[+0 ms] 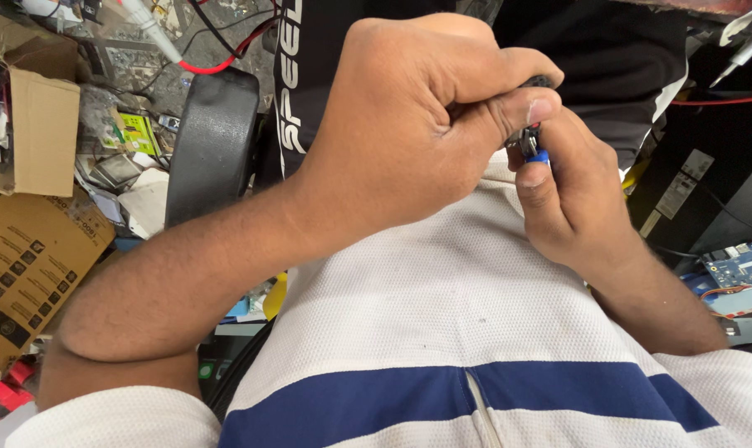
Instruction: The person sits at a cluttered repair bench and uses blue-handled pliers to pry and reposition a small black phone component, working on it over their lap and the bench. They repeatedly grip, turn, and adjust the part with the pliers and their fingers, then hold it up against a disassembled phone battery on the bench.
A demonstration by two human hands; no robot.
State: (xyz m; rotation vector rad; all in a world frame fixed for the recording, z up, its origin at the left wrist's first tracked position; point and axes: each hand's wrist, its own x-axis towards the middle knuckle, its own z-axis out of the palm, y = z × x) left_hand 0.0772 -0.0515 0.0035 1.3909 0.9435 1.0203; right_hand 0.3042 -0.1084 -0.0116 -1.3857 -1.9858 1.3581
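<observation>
My left hand point(409, 124) is clenched in a fist over my lap, its thumb and forefinger pinching a small dark part point(539, 81) at the top. My right hand point(571, 195) meets it from the right, fingers closed around a small metal piece with a blue and red tip point(535, 149). The two hands touch at the fingertips. Most of the small object is hidden between the fingers. Below the hands lies my white shirt with a navy stripe point(442, 315).
A black chair armrest point(214, 141) stands at the left. Cardboard boxes point(27, 249) and scattered clutter with red and black wires point(227, 50) cover the floor at the left. A blue circuit board point(741, 265) lies at the right edge.
</observation>
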